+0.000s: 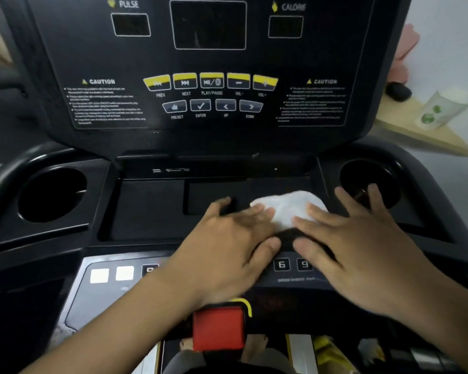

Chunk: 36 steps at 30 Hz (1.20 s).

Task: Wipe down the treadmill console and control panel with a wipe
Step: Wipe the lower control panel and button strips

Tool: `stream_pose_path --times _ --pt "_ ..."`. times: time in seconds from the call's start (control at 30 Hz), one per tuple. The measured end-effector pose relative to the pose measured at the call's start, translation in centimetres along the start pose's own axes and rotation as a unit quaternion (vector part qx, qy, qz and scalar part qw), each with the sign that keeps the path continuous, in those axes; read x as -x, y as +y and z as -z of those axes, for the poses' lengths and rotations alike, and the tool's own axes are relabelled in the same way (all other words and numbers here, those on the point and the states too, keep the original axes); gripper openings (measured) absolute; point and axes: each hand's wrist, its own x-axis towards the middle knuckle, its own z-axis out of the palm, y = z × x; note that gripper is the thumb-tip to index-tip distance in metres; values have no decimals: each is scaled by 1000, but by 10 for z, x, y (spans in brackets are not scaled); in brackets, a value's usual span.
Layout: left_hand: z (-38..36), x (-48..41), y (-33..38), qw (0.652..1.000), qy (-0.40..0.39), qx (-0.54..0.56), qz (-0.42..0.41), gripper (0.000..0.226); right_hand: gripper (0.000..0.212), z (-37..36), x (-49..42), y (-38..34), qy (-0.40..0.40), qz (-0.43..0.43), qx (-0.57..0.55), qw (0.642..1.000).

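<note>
A white crumpled wipe (289, 209) lies on the black tray shelf (152, 209) of the treadmill console, right of centre. My left hand (227, 244) lies flat with its fingertips pressing the wipe's left edge. My right hand (362, 238) is spread flat too, its fingers on the wipe's right side. Both hands are blurred. Above the shelf rises the upright display panel (208, 63) with yellow media buttons (211, 81) and dark screens. Below my hands is the lower control panel (108, 287) with number keys (281, 264), partly hidden by my wrists.
Round cup holders sit at the left (52, 195) and right (368, 179) of the shelf. A red safety stop key (218, 327) is at the console's front edge. Beyond the console at the right, a wooden shelf (416, 130) holds a wipes pack (441, 109).
</note>
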Motion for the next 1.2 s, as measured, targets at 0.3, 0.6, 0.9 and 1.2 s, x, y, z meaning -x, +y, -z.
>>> stream_pose_path --times 0.3,0.6,0.9,1.2 --pt "3 42 2 994 35 -74 77 50 82 3 -13 -53 34 92 -44 994" --pt "11 58 -19 990 74 -63 107 40 81 14 -41 -90 64 119 -50 990" --pt "29 95 -51 986 45 -73 145 43 81 19 -45 -113 -55 208 -122 969" --pt "32 119 -62 966 25 -135 217 50 86 26 -76 -167 -28 217 -99 971"
